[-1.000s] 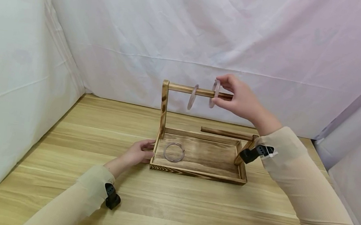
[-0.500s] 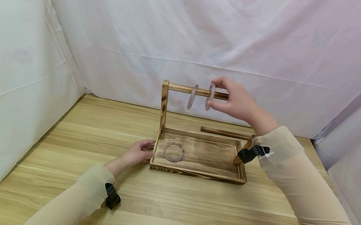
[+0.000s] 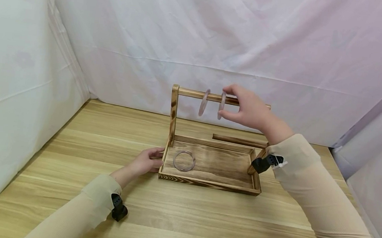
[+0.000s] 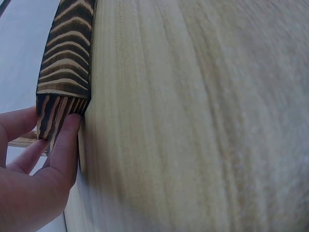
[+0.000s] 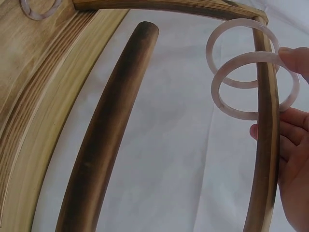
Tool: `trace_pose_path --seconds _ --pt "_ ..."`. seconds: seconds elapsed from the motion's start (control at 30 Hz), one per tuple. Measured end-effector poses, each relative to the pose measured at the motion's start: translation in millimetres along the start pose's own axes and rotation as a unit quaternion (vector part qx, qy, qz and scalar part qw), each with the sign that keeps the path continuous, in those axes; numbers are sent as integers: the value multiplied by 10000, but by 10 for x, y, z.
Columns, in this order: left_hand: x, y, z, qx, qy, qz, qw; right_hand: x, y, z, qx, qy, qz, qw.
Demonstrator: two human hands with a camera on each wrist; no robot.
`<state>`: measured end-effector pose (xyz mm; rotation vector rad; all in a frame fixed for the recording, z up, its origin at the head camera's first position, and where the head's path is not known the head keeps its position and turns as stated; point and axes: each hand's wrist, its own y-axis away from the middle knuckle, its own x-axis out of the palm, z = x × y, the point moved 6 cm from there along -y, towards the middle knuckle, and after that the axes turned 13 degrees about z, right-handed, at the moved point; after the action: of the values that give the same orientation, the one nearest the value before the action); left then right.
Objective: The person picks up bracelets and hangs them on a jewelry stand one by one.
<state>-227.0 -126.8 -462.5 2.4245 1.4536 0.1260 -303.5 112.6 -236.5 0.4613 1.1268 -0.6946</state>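
My right hand (image 3: 248,109) pinches a pale lilac bangle (image 3: 221,106) between thumb and fingers. That bangle encircles the upper bar (image 3: 188,93) of a two-armed wooden stand, as the right wrist view shows. Just left of it, a second pale bangle (image 3: 203,104) hangs on the same bar. A third, translucent bangle (image 3: 174,162) lies flat in the stand's tray (image 3: 221,165), toward its left side. My left hand (image 3: 144,161) touches the tray's left end, and its fingertips (image 4: 72,122) rest against the striped wood in the left wrist view.
A lower, shorter bar (image 3: 238,141) reaches left from a post at the tray's right end. The tall post (image 3: 173,115) carries the upper bar at the left. The stand sits on a wood-grain table (image 3: 179,220) with white cloth (image 3: 201,30) hanging behind.
My right hand has slid left along the upper bar with its bangle, bringing it closer to the hanging one, and lowered slightly. The left hand and tray have stayed put.
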Motion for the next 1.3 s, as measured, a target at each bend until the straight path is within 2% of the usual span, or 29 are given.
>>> trace_pose_path --seconds 0.33,0.7,1.07,1.3 --pt "3 -6 4 -4 56 19 10000 27 -10 4 122 373 119 9992" --pt "8 -6 3 7 78 37 10000 26 1 -7 235 440 193 9986" --pt "22 22 -19 44 34 83 10000 -20 76 -27 262 509 -72 9983" --pt "28 22 -11 30 26 103 9999 -54 187 -16 16 601 -525 9968"
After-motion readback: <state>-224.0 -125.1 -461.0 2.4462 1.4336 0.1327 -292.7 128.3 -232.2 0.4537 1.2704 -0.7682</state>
